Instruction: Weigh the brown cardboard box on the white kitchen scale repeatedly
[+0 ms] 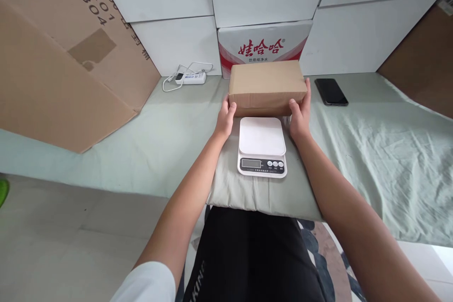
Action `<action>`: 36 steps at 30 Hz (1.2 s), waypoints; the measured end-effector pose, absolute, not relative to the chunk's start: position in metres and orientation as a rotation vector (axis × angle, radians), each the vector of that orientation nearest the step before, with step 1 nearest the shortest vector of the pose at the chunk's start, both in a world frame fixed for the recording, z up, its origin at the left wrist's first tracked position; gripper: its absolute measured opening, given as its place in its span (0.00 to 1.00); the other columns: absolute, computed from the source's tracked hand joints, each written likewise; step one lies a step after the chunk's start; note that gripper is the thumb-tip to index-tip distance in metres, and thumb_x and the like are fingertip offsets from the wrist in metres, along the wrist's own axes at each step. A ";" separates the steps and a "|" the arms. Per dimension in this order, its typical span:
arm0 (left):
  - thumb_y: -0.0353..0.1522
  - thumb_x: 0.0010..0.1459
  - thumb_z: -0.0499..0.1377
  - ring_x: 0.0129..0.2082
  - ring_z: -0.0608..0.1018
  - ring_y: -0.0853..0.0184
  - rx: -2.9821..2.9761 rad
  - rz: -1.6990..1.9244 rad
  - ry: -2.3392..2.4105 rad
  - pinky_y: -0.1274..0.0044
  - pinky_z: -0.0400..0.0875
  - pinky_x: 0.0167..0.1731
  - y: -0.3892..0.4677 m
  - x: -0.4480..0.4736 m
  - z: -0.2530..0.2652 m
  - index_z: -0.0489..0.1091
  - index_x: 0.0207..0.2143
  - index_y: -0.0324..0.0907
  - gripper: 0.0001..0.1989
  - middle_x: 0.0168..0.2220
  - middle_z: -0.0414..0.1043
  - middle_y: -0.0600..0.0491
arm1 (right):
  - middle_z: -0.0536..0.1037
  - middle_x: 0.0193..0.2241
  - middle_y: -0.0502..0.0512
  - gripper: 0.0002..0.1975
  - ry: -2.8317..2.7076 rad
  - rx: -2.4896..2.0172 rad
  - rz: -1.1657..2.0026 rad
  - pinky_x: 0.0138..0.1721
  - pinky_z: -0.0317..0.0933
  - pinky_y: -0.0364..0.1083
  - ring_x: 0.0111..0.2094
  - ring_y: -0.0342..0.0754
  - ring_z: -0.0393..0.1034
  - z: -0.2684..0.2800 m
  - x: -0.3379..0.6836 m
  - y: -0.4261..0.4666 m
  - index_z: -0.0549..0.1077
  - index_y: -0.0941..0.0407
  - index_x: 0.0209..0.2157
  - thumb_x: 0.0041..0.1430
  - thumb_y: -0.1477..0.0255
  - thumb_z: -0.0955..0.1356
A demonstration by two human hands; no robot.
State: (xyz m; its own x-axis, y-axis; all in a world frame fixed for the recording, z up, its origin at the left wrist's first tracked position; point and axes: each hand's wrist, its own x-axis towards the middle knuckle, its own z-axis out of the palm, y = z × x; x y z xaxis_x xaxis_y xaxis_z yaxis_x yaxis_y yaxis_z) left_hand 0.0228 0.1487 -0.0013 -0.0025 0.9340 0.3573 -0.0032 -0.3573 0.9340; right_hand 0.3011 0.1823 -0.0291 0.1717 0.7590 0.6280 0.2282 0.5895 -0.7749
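Observation:
A closed brown cardboard box (267, 80) is held between my two hands, just behind the kitchen scale. My left hand (225, 117) grips its left end, thumb on the front face. At the right end, my right hand (300, 112) has its thumb on the front and its fingers along the side. The white digital kitchen scale (262, 137) lies on the green cloth with nothing on its platform; its display looks blank. Whether the box touches the cloth I cannot tell.
White boxes line the back, with a red-and-white printed carton (262, 47) among them. A white power strip (191, 78) with a cable lies left, a black phone (331, 92) right. Large cardboard panels (71, 56) flank the green cloth (170, 141).

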 end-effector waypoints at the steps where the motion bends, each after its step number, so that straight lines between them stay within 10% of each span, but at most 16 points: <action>1: 0.71 0.60 0.56 0.78 0.71 0.45 1.501 1.506 0.989 0.54 0.63 0.79 0.148 0.023 0.000 0.68 0.69 0.50 0.48 0.73 0.73 0.40 | 0.57 0.81 0.57 0.57 -1.384 -0.896 0.420 0.85 0.40 0.71 0.85 0.67 0.45 -0.025 0.300 0.180 0.52 0.44 0.80 0.58 0.33 0.68; 12: 0.67 0.65 0.56 0.69 0.79 0.49 1.552 1.873 0.871 0.59 0.75 0.70 0.112 0.028 0.011 0.69 0.62 0.50 0.38 0.62 0.80 0.42 | 0.48 0.84 0.53 0.56 -1.417 -0.790 0.251 0.86 0.38 0.73 0.87 0.70 0.31 0.033 0.292 0.107 0.53 0.43 0.80 0.60 0.33 0.69; 36: 0.63 0.65 0.60 0.72 0.79 0.47 1.338 1.775 1.063 0.56 0.77 0.70 0.019 0.018 -0.006 0.72 0.66 0.46 0.40 0.69 0.79 0.39 | 0.63 0.78 0.63 0.45 -1.380 -1.062 0.284 0.78 0.49 0.82 0.80 0.72 0.56 -0.004 0.302 0.023 0.59 0.45 0.78 0.69 0.38 0.63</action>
State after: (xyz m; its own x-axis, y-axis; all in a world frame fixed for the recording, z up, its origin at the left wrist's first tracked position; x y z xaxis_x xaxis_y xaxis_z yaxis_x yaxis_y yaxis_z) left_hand 0.0181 0.0193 -0.0065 -0.2546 0.8684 0.4255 -0.0345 -0.4479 0.8934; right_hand 0.3020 0.0231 -0.0039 0.2396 0.7194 0.6520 0.4038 0.5369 -0.7408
